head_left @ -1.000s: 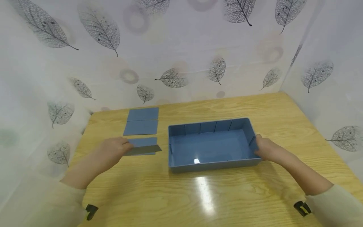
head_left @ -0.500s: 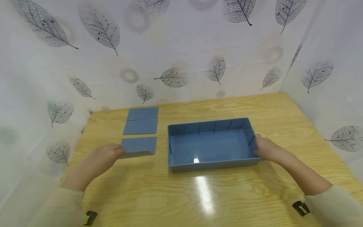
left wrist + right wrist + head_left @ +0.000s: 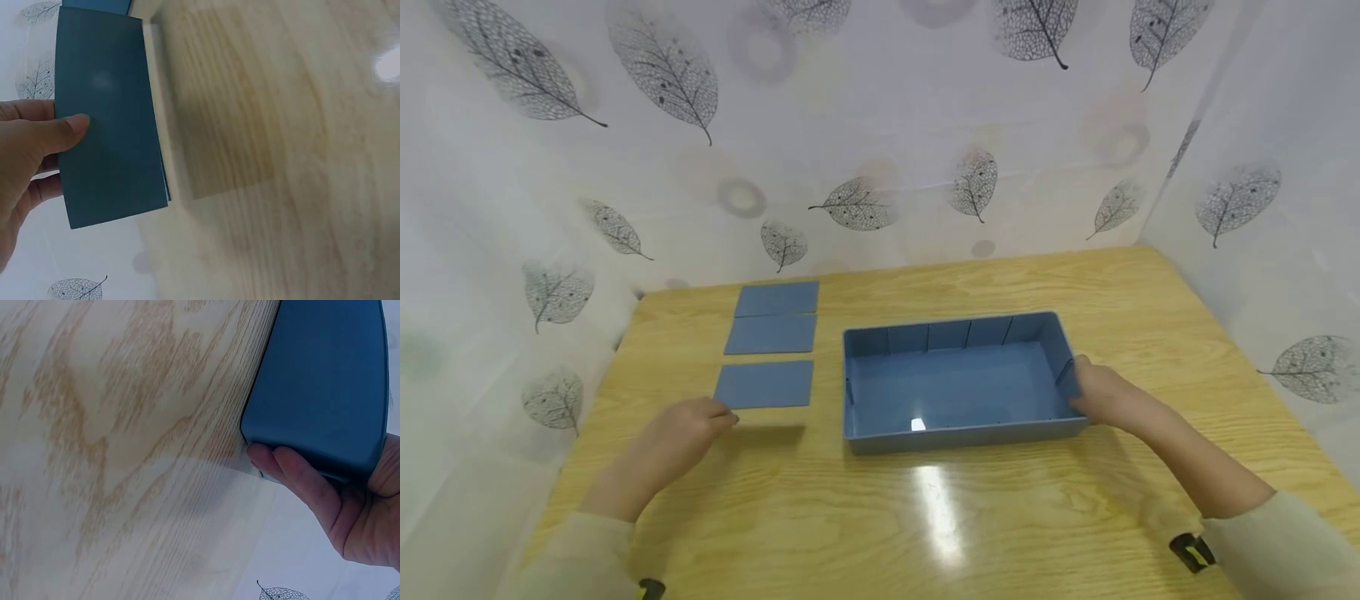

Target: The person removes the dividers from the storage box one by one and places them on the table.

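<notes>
My left hand [image 3: 681,442] pinches a thin blue-grey divider panel [image 3: 106,125] at one long edge, thumb on its face and fingers behind. In the head view this panel [image 3: 763,385] appears as a flat rectangle, with a dark shadow on the table just in front of it. Two similar panels, a far one [image 3: 777,298] and a nearer one [image 3: 771,334], lie behind it. A shallow blue-grey box [image 3: 955,383] with slotted walls sits mid-table. Its right end is gripped by my right hand [image 3: 1108,393], whose fingers [image 3: 306,478] curl at the box's corner.
The light wooden table [image 3: 820,517] meets a white leaf-patterned cloth [image 3: 910,125] at the back and both sides. A bright reflection lies on the wood in front of the box.
My left hand has shifted left and toward me, turning the panel from a steep tilt to face up in the head view. The right hand and the box have stayed put.
</notes>
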Tool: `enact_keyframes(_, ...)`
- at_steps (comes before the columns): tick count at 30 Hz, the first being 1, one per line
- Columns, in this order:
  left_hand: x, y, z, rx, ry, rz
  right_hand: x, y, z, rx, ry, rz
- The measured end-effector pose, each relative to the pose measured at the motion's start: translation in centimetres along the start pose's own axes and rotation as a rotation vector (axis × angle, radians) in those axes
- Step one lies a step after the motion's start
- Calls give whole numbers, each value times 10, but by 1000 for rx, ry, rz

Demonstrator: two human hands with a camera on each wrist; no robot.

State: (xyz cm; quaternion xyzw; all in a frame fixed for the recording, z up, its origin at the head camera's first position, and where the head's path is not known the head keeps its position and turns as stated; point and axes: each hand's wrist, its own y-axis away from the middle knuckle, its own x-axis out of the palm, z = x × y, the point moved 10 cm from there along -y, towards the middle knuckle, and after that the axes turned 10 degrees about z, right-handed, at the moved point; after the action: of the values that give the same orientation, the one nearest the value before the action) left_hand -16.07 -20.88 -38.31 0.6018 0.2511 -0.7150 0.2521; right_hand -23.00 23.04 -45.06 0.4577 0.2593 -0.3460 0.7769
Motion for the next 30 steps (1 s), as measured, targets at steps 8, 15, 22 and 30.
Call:
enact_keyframes(8,12,6,-4,-49,12,38,0,1,1,14,6,-4)
enact_keyframes(15,20,14,-12,-73,-33,26,1,1,2,28,9,4)
enact_keyframes(22,32,15,-19,-128,-29,88,0,1,2,21,11,-2)
enact_keyframes(30,36,15,-21,-161,3,98,0,0,1,19,16,-7)
